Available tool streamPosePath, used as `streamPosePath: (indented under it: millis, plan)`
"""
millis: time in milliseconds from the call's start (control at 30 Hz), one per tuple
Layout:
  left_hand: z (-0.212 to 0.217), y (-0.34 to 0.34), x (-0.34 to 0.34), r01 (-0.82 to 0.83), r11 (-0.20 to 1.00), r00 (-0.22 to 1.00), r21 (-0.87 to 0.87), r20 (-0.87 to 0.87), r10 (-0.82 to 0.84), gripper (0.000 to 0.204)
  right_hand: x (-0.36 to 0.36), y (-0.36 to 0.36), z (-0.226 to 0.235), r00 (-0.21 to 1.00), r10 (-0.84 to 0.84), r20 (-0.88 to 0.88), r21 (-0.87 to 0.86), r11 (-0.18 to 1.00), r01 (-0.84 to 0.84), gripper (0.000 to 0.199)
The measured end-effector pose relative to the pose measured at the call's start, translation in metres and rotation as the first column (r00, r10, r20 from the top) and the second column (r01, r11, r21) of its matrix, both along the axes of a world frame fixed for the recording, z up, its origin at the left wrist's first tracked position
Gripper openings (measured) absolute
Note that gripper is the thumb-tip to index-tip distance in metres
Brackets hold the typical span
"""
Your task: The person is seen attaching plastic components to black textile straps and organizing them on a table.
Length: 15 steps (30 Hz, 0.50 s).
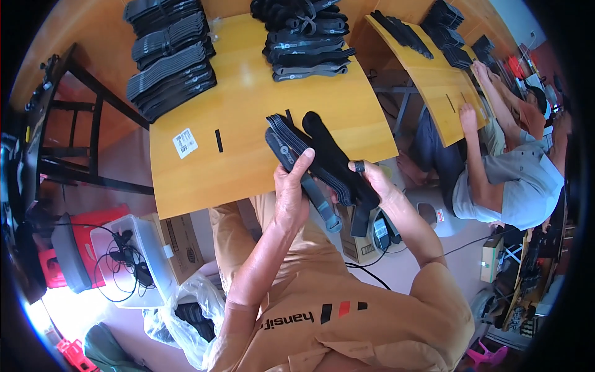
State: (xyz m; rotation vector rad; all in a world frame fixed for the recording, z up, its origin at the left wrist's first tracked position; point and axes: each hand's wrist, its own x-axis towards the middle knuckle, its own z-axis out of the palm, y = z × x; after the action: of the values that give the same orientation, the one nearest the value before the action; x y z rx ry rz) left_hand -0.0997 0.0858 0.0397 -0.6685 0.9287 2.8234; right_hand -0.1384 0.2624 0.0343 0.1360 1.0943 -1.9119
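Above my lap, at the table's near edge, both hands hold a stack of long dark fabric straps (pixel 310 158) with thin pale edges. My left hand (pixel 289 193) is closed round the stack's left side, thumb on top. A grey strap (pixel 320 203) with a looped end hangs below that hand. On the right side my right hand (pixel 379 183) pinches a plain black band (pixel 328 142) that lies along the stack, its far end rounded. A small black loop (pixel 357 166) sits round a right-hand finger. The fingers beneath the stack are mostly hidden.
On the yellow table (pixel 242 74) lie piles of folded dark straps (pixel 170 68), more strap bundles (pixel 307 46) and a white label (pixel 185 142). A clear bin (pixel 133 263) with cables stands at lower left. A co-worker (pixel 508 180) sits at another table (pixel 421 74) on the right.
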Motion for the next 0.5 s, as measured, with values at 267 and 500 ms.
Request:
streamPosePath:
  millis: [267, 500]
  plan:
    - [-0.025, 0.0, 0.005, -0.116, 0.991, 0.988, -0.064, -0.108, 0.108, 0.014, 0.021, -0.028, 0.013, 0.693, 0.164, -0.702, 0.379, 0.91, 0.169, 0.038]
    - [-0.031, -0.006, 0.007, -0.12, 0.992, 0.982, -0.037, -0.15, 0.114, 0.016, 0.031, -0.03, 0.019, 0.802, 0.001, -0.597, 0.274, 0.94, 0.203, 0.037]
